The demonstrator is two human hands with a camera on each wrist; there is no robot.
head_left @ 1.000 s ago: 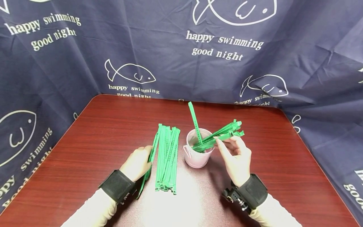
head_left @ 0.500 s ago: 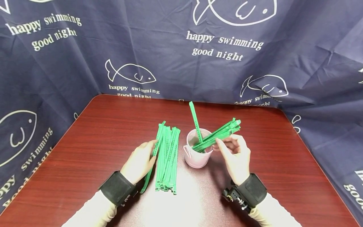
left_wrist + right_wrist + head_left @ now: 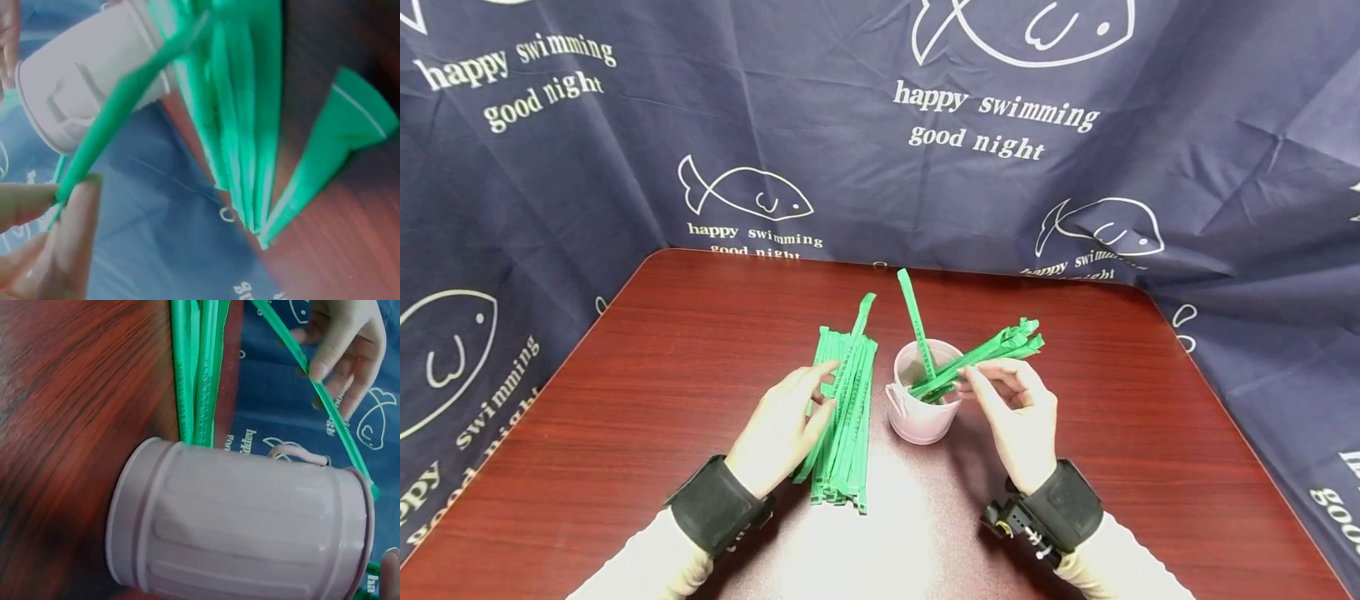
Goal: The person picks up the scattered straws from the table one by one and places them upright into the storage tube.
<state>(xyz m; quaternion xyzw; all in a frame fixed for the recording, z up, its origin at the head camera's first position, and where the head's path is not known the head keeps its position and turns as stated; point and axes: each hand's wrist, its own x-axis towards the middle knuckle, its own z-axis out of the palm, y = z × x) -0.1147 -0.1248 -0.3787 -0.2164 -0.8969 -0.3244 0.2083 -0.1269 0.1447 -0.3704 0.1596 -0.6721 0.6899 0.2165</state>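
My left hand [image 3: 781, 423] pinches one slim green wrapped straw [image 3: 855, 342] between thumb and fingers, slanting over the table pile; in the left wrist view this straw [image 3: 103, 128] passes across the pink bucket. Beneath it lies a pile of green wrapped straws [image 3: 848, 454], with a loose straw [image 3: 808, 465] angled along its left side. My right hand [image 3: 1019, 415] holds a bunch of green straws [image 3: 996, 352] with thumb and fingertips, right at the rim of the small pink bucket [image 3: 916, 423]. The bunch leans to the right, and another straw [image 3: 914, 312] stands up inside the bucket.
The red-brown wooden table [image 3: 715, 333] has rounded back corners. A dark blue cloth [image 3: 850, 108] printed with fish and words hangs behind and beside it. Both wrists wear black cuffs [image 3: 718, 504] with small cameras.
My left hand has moved right and lifted a straw from the pile's left side to above it. The right hand has slid slightly left along the bunch towards the bucket.
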